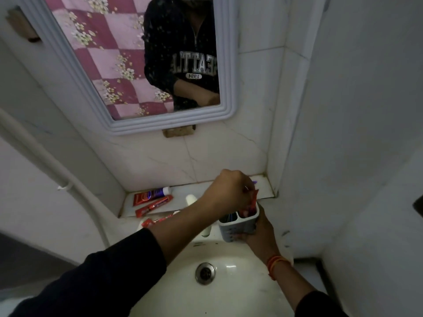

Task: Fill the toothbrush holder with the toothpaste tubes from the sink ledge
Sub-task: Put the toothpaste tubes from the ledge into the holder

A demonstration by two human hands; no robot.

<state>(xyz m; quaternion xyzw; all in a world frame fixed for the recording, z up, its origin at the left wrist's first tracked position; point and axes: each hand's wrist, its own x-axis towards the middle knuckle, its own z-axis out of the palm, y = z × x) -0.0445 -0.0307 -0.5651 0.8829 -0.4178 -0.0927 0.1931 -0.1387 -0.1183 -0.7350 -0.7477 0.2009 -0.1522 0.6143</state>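
A grey toothbrush holder (238, 227) with two compartments stands at the sink's back right rim, and my right hand (258, 234) grips its side. My left hand (231, 191) reaches across from the left, shut on a red toothpaste tube (253, 202) whose lower end is inside the holder's right compartment. On the white ledge (206, 191) lie a wide red tube with a white cap (151, 195) and a thinner red tube (153, 205). A third red tube (158, 221) lies just below the ledge, partly hidden by my left forearm.
The white sink basin (229, 294) with a metal drain (205, 273) is below my arms. A white tap (191, 200) is mostly hidden behind my left forearm. A framed mirror (137, 65) hangs above. A white pipe (57, 175) runs down the left wall; a tiled wall closes the right.
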